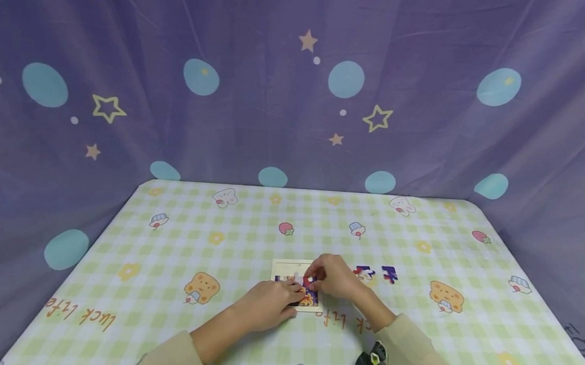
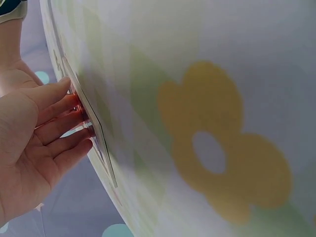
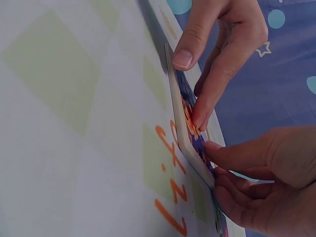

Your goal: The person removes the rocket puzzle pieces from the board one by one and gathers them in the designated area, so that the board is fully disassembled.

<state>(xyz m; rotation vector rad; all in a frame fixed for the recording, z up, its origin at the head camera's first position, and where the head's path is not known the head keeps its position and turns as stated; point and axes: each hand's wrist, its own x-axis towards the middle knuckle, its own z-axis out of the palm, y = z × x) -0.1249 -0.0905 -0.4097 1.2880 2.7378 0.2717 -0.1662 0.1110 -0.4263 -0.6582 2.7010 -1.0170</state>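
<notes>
A small jigsaw puzzle in a pale wooden tray (image 1: pixel 282 265) lies on the table, with purple, orange and red pieces in its lower part. My left hand (image 1: pixel 270 302) reaches over its left side, and its nearly straight fingertips (image 3: pixel 201 121) rest on the picture. At the tray's right side, my right hand (image 1: pixel 337 276) pinches a red-and-white puzzle piece (image 1: pixel 308 281) between thumb and fingers, low over the picture. The fingers hide part of this piece. In the left wrist view, the tray's edge (image 2: pixel 101 140) shows beside the left fingers.
Two loose puzzle pieces, one with red and white (image 1: pixel 364 273) and one purple and red (image 1: pixel 389 274), lie right of my right hand. A checked cloth (image 1: pixel 245 233) covers the table. A purple curtain (image 1: pixel 271 134) hangs behind. A small black device (image 1: pixel 370 360) is by the right sleeve.
</notes>
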